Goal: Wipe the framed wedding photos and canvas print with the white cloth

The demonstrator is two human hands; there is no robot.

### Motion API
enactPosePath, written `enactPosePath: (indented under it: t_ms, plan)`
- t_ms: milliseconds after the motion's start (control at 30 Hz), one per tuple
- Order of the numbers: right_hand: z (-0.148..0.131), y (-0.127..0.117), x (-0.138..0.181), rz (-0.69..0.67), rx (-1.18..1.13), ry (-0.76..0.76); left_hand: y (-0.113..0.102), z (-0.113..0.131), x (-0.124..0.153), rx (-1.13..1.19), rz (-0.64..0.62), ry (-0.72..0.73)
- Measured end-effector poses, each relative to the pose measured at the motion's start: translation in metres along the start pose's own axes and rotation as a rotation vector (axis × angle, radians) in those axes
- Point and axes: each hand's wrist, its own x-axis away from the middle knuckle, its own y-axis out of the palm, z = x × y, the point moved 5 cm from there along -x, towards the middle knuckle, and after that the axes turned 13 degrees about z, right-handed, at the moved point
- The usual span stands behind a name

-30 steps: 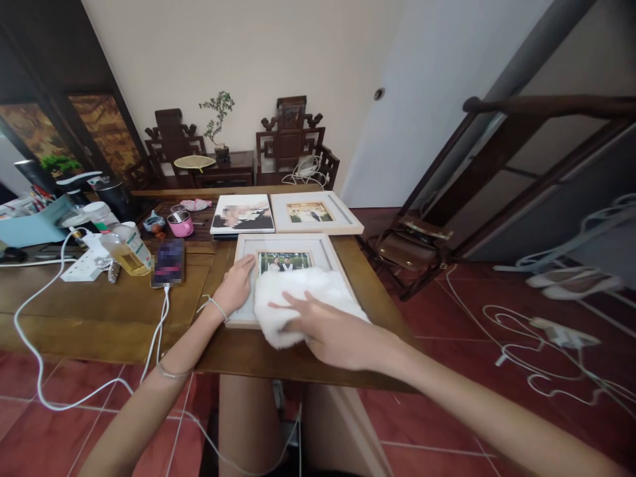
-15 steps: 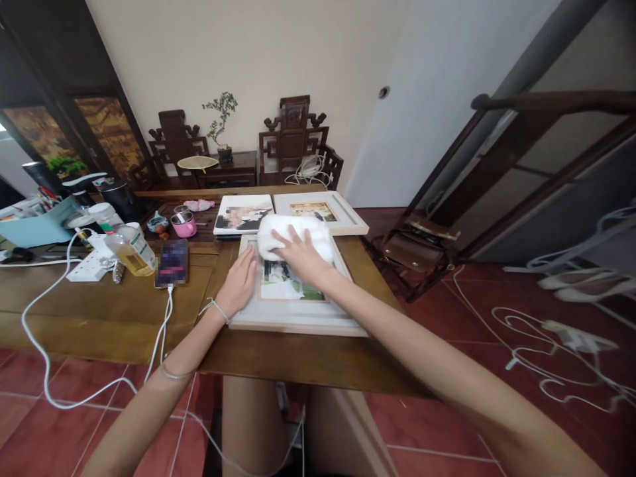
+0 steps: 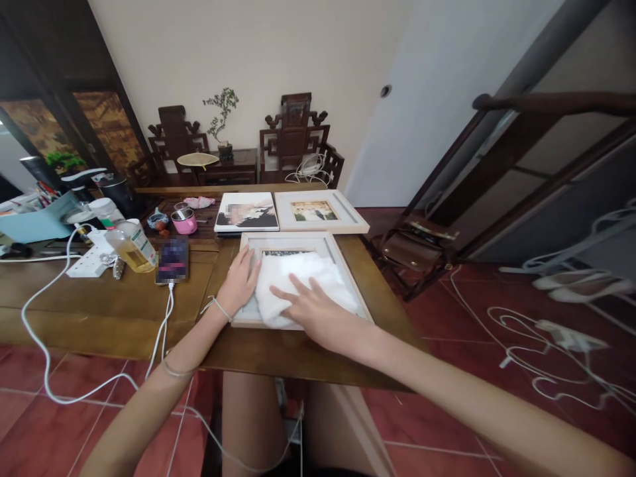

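My right hand (image 3: 318,308) lies spread on a white cloth (image 3: 278,278), pressing it onto the near part of a framed picture (image 3: 325,242). The frame is light-coloured with a wide pale border and lies flat near the table's front edge. The cloth hides most of its picture; only a dark strip shows at the top. Resting along the frame's left side is my left hand (image 3: 239,281), fingers stretched out and close together, steadying nothing else.
Behind it lie a second framed picture (image 3: 342,212) and a white photo panel (image 3: 243,202). Leftward are a charging phone (image 3: 171,260), an oil-coloured bottle (image 3: 132,248), a pink cup (image 3: 184,222) and a power strip (image 3: 88,264). A chair (image 3: 412,248) with a brown bag stands right.
My right hand has slid the white cloth from the frame's far edge toward me, uncovering the far strip and covering the picture. My left hand has stayed at the left side.
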Motion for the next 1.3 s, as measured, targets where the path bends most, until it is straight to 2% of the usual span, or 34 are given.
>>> enactPosePath:
  t_ms: [100,233,300,400,433,500,633,700,767,867,1100,1200,1300]
  plan:
    - [0.021,-0.003,0.027,0.018,0.012,0.078,0.004,-0.003,0.002,-0.048,-0.033,0.047]
    - [0.065,-0.003,0.048,0.002,0.036,0.222,0.01,-0.007,0.005,-0.063,-0.116,0.076]
    - [0.089,-0.008,0.045,0.096,0.061,0.329,0.013,-0.009,0.006,-0.071,-0.15,0.068]
    - [0.112,-0.022,0.023,0.374,0.164,0.436,0.015,-0.011,0.006,-0.083,-0.166,0.07]
    - [0.113,-0.025,0.011,0.447,0.196,0.433,0.015,-0.011,0.006,-0.084,-0.169,0.074]
    - [0.106,-0.026,-0.022,0.51,0.212,0.349,0.014,-0.01,0.005,-0.085,-0.179,0.081]
    - [0.069,-0.011,-0.09,0.434,0.178,0.031,0.009,-0.005,0.001,-0.05,-0.176,0.106]
    - [0.059,-0.001,-0.109,0.376,0.174,-0.006,0.007,-0.003,0.0,-0.021,-0.17,0.128]
    - [0.062,0.006,-0.114,0.337,0.173,0.051,0.007,-0.003,0.0,-0.007,-0.167,0.15]
    - [0.084,0.01,-0.098,0.273,0.204,0.153,0.011,-0.009,0.002,-0.016,-0.153,0.144]
    - [0.138,0.0,-0.026,0.101,0.341,0.315,0.015,-0.015,0.006,-0.044,-0.146,0.12]
    - [0.142,-0.003,-0.01,0.084,0.335,0.332,0.014,-0.012,0.006,-0.058,-0.165,0.141]
    - [0.131,-0.004,0.0,0.093,0.313,0.308,0.013,-0.01,0.006,-0.069,-0.167,0.143]
